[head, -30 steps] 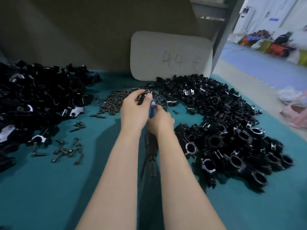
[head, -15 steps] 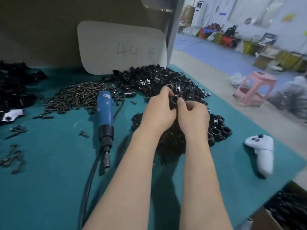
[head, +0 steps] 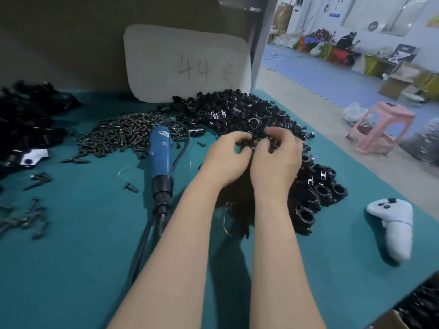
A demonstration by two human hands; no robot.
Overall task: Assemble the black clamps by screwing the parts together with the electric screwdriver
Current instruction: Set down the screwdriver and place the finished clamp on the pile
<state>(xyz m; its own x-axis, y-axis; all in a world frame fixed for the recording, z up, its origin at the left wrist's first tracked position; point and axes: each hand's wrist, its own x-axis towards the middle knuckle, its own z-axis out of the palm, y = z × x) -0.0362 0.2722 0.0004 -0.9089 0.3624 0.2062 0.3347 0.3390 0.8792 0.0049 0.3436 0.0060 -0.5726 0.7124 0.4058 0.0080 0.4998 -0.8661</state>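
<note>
A teal table [head: 78,269] carries everything. A big pile of black clamps [head: 240,112] spreads over its far right side, and another dark pile [head: 31,124] lies at far left. A white board [head: 171,65] marked 44 leans behind them. Screws [head: 123,135] are heaped between the piles. The left hand [head: 225,162] and right hand [head: 276,165] meet over the clamps, fingers [head: 234,138] curled, pinching one clamp [head: 253,144] between them; blur hides its details. The blue screwdriver [head: 161,160] lies untouched just left of the hands. A white controller [head: 395,226] rests at right.
</note>
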